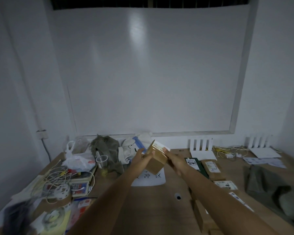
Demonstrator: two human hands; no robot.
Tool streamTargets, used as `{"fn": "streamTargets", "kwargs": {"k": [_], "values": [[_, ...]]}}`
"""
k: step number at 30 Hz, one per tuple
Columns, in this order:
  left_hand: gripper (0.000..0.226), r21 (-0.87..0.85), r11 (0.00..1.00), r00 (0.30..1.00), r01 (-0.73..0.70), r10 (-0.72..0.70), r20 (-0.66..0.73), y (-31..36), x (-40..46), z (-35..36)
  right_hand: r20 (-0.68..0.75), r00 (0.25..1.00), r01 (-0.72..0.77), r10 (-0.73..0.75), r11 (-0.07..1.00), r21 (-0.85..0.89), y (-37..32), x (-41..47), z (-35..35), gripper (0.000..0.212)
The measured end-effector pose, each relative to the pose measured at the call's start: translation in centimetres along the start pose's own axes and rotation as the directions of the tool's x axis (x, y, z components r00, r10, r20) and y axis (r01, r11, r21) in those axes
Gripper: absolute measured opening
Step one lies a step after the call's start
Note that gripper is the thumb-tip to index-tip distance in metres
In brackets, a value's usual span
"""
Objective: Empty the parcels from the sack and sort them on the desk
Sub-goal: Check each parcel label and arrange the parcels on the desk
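A brown cardboard parcel (156,161) with a white label on its upper face is held tilted above the middle of the desk (153,207). My left hand (143,156) grips its left side, thumb on top. My right hand (174,160) grips its right side. Under the parcel lies a white paper sign (151,178) with characters. Sorted parcels lie to the right: a dark green one (194,164), a brown one with a label (212,167), and a flat labelled one (226,184). The grey-green sack (268,187) lies crumpled at the right.
The left of the desk is cluttered: a white plastic bag (78,160), a clear cup (102,161), a scale (79,185) with tangled cords, tape rolls (61,192). Cloth and a plush toy (129,148) sit at the back. White racks (200,145) and yellow cables (226,151) stand back right.
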State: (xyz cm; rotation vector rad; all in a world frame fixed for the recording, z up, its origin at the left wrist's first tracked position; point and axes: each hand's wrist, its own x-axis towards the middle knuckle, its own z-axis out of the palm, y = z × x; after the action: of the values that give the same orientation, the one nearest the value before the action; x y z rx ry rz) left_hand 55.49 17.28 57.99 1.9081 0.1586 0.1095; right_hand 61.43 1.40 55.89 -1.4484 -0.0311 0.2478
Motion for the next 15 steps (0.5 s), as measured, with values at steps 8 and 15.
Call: {"fn": "streamTargets", "kwargs": {"k": [8,15], "values": [[0.04,-0.194,0.981,0.997,0.021,-0.007,0.073,-0.1,-0.1,-1.0,0.053,0.997,-0.065,0.058,0.989,0.134,-0.6,-0.8,0.1,0.046],[0.09,-0.19,0.982,0.998,-0.019,0.006,-0.069,-2.6,2.8,-1.4,0.077,0.994,-0.092,0.078,0.977,0.19,-0.5,-1.6,0.7,0.029]]}}
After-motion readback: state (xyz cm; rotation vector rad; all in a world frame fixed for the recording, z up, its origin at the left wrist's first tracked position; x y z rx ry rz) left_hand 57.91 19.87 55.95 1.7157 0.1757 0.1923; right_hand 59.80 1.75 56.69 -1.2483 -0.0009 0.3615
